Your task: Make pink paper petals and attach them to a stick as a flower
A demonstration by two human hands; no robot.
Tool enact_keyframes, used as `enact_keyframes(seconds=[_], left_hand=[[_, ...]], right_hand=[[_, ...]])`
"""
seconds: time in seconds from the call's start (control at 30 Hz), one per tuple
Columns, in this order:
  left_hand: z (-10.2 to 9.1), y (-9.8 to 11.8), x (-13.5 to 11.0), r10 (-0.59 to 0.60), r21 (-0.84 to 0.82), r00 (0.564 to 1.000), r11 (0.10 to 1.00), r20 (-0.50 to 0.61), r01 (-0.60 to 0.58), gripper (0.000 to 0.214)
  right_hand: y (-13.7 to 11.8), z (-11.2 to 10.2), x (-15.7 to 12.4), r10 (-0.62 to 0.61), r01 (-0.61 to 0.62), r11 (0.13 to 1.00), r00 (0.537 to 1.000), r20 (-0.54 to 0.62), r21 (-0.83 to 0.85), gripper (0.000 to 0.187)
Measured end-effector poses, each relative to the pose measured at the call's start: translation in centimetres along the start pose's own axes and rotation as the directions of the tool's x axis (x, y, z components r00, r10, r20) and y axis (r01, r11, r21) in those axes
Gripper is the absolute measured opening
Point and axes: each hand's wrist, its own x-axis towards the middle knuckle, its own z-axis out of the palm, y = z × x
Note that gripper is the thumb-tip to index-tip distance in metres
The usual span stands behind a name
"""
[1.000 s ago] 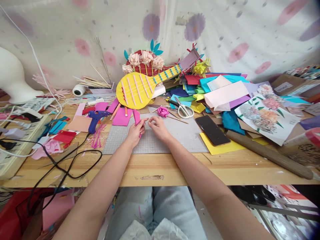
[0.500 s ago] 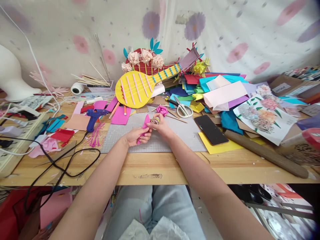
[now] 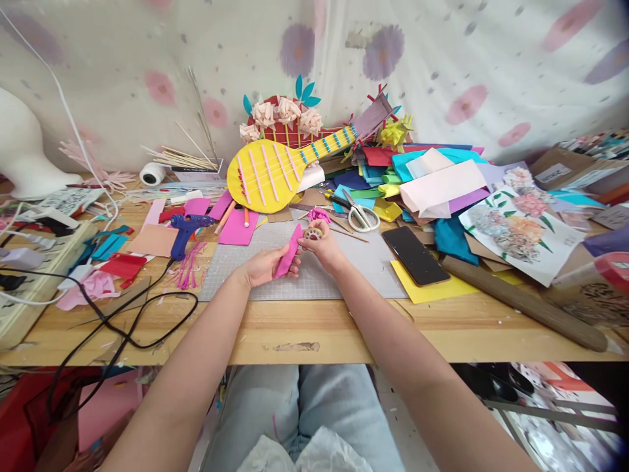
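Observation:
My left hand (image 3: 264,265) grips a pink foam strip (image 3: 289,250) over the grey cutting mat (image 3: 344,269). The strip tilts up toward my right hand (image 3: 322,249), whose fingers pinch a small round roll, perhaps tape (image 3: 313,233), right at the strip's top end. Both hands hover close together above the mat's middle. A small pink paper rose (image 3: 320,215) on a stick lies just beyond them.
A blue glue gun (image 3: 187,229) with a black cord lies left of the mat. Scissors (image 3: 361,213), a black phone (image 3: 413,254) and a heap of coloured paper (image 3: 432,177) sit right. A yellow paper guitar (image 3: 275,172) leans behind. A wooden rolling pin (image 3: 525,303) lies at right.
My hands rose from the mat and came together. The left hand turned the pink strip upward, and the right hand now holds a small round roll against it.

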Motion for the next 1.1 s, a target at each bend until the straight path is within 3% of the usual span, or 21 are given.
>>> enact_keyframes(seconds=[0.13,0.3,0.43,0.53,0.63,0.77,1.1], left_hand=[[0.5,-0.3,0.3,0.052,0.035,0.997,0.998,-0.062,-0.05,0.018],[1.1,-0.8,1.0,0.159,0.101,0.974,0.984,-0.161,-0.144,0.015],[0.9,-0.9,1.6,0.365,0.16,0.882,0.93,-0.297,-0.331,0.015],[0.4,-0.9,1.9,0.421,0.164,0.831,0.907,-0.364,-0.388,0.017],[-0.2,-1.0,1.9,0.403,0.111,0.843,0.914,-0.356,-0.39,0.018],[-0.3,-1.0,1.8,0.392,0.096,0.872,0.919,-0.293,-0.382,0.025],[-0.1,-0.8,1.4,0.373,0.207,0.889,0.923,-0.264,-0.325,0.026]], right_hand=[[0.2,-0.1,0.1,-0.032,0.031,0.998,0.999,-0.013,-0.058,0.048],[0.4,0.0,0.3,-0.052,0.052,0.999,0.998,-0.026,-0.009,0.048],[-0.3,-0.4,0.1,-0.078,0.078,0.997,0.997,-0.014,-0.001,0.036],[-0.6,-0.7,-0.2,-0.12,0.137,0.981,0.985,0.123,-0.139,0.024],[-0.2,-0.6,-0.4,-0.162,0.257,0.9,0.947,0.278,-0.352,0.019],[0.7,-0.2,-0.5,-0.236,0.366,0.797,0.921,0.311,-0.48,0.015],[0.4,-0.9,-0.2,-0.206,0.356,0.81,0.917,0.342,-0.466,0.017]])
